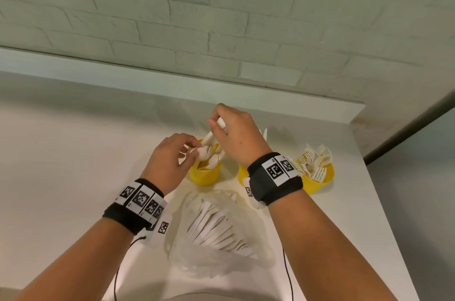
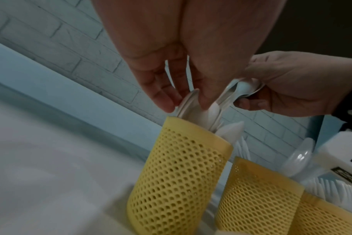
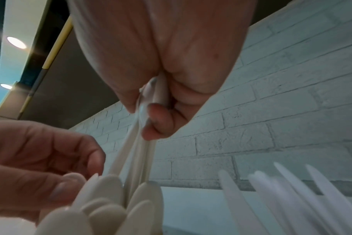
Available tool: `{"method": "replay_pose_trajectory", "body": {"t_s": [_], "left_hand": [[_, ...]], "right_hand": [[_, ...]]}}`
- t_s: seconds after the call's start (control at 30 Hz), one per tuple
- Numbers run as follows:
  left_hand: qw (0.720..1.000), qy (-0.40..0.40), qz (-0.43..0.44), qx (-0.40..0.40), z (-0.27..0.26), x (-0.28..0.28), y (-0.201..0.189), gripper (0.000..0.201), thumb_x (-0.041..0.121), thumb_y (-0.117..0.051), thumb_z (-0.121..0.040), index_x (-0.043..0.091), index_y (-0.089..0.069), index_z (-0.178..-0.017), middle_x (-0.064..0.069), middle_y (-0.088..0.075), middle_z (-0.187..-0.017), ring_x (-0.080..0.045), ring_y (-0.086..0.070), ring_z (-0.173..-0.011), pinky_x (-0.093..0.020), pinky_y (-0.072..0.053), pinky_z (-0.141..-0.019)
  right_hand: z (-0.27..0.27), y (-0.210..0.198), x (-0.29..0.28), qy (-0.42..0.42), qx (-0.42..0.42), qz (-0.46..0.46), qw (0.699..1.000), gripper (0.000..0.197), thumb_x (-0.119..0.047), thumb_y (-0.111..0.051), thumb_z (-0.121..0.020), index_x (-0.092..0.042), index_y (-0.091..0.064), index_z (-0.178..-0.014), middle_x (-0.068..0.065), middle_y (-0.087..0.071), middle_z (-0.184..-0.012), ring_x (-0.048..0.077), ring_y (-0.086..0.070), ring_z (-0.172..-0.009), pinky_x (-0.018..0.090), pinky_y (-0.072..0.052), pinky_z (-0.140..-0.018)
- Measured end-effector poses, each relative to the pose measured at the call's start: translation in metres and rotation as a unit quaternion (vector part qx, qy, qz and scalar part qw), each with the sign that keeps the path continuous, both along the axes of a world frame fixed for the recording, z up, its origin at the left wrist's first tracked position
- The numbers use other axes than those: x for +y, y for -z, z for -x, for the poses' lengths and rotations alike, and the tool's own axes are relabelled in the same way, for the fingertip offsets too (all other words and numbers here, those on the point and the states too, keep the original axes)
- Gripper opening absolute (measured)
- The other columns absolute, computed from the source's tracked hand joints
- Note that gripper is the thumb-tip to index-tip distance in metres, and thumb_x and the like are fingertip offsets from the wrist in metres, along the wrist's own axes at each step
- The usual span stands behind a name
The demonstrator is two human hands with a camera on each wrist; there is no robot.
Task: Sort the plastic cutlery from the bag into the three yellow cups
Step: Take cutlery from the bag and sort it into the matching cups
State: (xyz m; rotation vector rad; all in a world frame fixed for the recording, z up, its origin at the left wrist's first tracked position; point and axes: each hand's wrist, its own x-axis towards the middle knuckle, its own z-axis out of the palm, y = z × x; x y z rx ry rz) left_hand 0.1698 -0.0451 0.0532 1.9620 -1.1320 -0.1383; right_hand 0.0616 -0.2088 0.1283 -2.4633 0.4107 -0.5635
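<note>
Three yellow mesh cups stand in a row. The left cup (image 1: 205, 175) (image 2: 177, 174) holds spoons, bowls up. My right hand (image 1: 216, 124) (image 3: 147, 111) is above it and grips a few white spoons (image 1: 208, 138) (image 2: 241, 89) by their bowl ends, handles reaching down into that cup. My left hand (image 1: 193, 151) (image 2: 183, 103) pinches the bowl of one spoon (image 2: 188, 102) at the cup's rim. The middle cup (image 1: 242, 172) (image 2: 257, 194) is partly hidden by my right wrist. The right cup (image 1: 317, 178) holds forks. The clear bag (image 1: 221, 231) lies near me with white cutlery inside.
The white counter (image 1: 73, 152) ends at a brick wall behind the cups and drops off at the right edge, close to the fork cup. Knife tips (image 3: 291, 198) stand up to the right in the right wrist view. Thin black cables hang from both wristbands.
</note>
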Motion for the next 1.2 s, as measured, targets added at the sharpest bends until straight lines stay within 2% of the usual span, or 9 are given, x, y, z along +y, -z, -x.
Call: {"method": "replay_pose_trajectory", "body": {"t_s": [0.13, 0.23, 0.33, 0.43, 0.6, 0.73, 0.87, 1.03, 1.2], "left_hand": [[1.000, 0.017, 0.008, 0.014, -0.004, 0.003, 0.004, 0.020, 0.009, -0.067, -0.092, 0.024, -0.068, -0.105, 0.008, -0.062, -0.103, -0.007, -0.064, -0.091, -0.016, -0.056, -0.079], [0.998, 0.046, -0.016, 0.033, -0.004, 0.005, 0.009, 0.026, 0.023, -0.068, -0.087, 0.025, -0.068, -0.113, 0.009, -0.062, -0.109, -0.010, -0.062, -0.101, -0.024, -0.057, -0.085], [0.996, 0.060, -0.037, 0.047, -0.002, 0.010, 0.012, 0.046, 0.046, -0.060, -0.077, 0.030, -0.063, -0.120, 0.011, -0.061, -0.115, -0.010, -0.057, -0.110, -0.026, -0.053, -0.092], [0.997, 0.057, -0.049, 0.036, -0.002, 0.011, 0.016, 0.065, 0.053, -0.073, -0.072, 0.030, -0.055, -0.129, 0.014, -0.058, -0.120, -0.009, -0.054, -0.112, -0.025, -0.050, -0.094], [0.996, 0.039, -0.074, 0.017, -0.004, 0.008, 0.025, 0.079, 0.043, -0.086, -0.069, 0.029, -0.045, -0.136, 0.013, -0.055, -0.121, -0.013, -0.049, -0.110, -0.038, -0.052, -0.095], [0.998, 0.030, -0.052, 0.029, -0.001, 0.007, 0.024, 0.080, 0.037, -0.089, -0.070, 0.028, -0.045, -0.137, 0.014, -0.056, -0.123, -0.012, -0.052, -0.111, -0.033, -0.053, -0.095], [0.998, 0.013, -0.024, 0.050, 0.001, 0.005, 0.021, 0.085, 0.027, -0.092, -0.066, 0.017, -0.049, -0.139, 0.003, -0.059, -0.125, -0.010, -0.058, -0.109, -0.030, -0.056, -0.094], [0.997, 0.013, -0.042, 0.070, -0.003, 0.002, 0.018, 0.097, 0.026, -0.096, -0.063, 0.018, -0.044, -0.145, -0.002, -0.059, -0.130, -0.012, -0.059, -0.114, -0.029, -0.055, -0.096], [0.997, 0.020, -0.066, 0.038, 0.003, 0.006, 0.006, 0.085, 0.029, -0.090, -0.070, 0.019, -0.046, -0.141, -0.001, -0.056, -0.130, -0.014, -0.057, -0.114, -0.039, -0.052, -0.100]], "right_hand": [[-0.010, -0.001, 0.001, 0.050, 0.011, 0.010, 0.999, 0.019, -0.031, -0.058, -0.100, -0.014, -0.060, -0.092, -0.006, -0.052, -0.065, 0.024, -0.054, -0.068, 0.032, -0.043, -0.065], [-0.013, 0.000, 0.001, 0.084, 0.015, -0.007, 0.996, 0.023, -0.033, -0.059, -0.100, -0.012, -0.061, -0.092, -0.005, -0.048, -0.061, 0.027, -0.054, -0.065, 0.034, -0.046, -0.064], [-0.016, 0.003, 0.005, 0.071, 0.059, 0.017, 0.996, 0.023, -0.033, -0.056, -0.102, -0.011, -0.060, -0.097, 0.003, -0.059, -0.075, 0.029, -0.059, -0.075, 0.034, -0.045, -0.068], [-0.019, 0.015, 0.014, 0.012, 0.129, 0.050, 0.990, 0.024, -0.034, -0.050, -0.105, -0.012, -0.059, -0.102, 0.007, -0.065, -0.098, 0.030, -0.060, -0.092, 0.039, -0.049, -0.078], [-0.019, 0.025, 0.026, 0.020, 0.186, 0.168, 0.968, 0.036, -0.043, -0.038, -0.106, -0.018, -0.058, -0.121, 0.005, -0.054, -0.125, 0.028, -0.043, -0.118, 0.044, -0.042, -0.095], [-0.017, 0.029, 0.032, 0.000, 0.187, 0.164, 0.968, 0.045, -0.039, -0.032, -0.109, -0.014, -0.048, -0.143, 0.011, -0.035, -0.157, 0.030, -0.029, -0.147, 0.050, -0.027, -0.118], [-0.018, 0.042, 0.040, -0.031, 0.271, 0.199, 0.941, 0.060, -0.045, -0.013, -0.109, -0.011, -0.041, -0.150, 0.009, -0.041, -0.158, 0.027, -0.022, -0.155, 0.059, -0.002, -0.125], [-0.019, 0.039, 0.027, -0.022, 0.295, 0.251, 0.921, 0.056, -0.043, -0.019, -0.110, -0.012, -0.029, -0.157, 0.010, -0.031, -0.165, 0.031, -0.018, -0.156, 0.060, -0.001, -0.125], [0.000, 0.015, 0.043, 0.004, 0.173, 0.128, 0.977, 0.054, -0.041, -0.026, -0.110, -0.013, -0.032, -0.157, 0.009, -0.026, -0.167, 0.028, -0.014, -0.157, 0.053, -0.007, -0.127]]}}
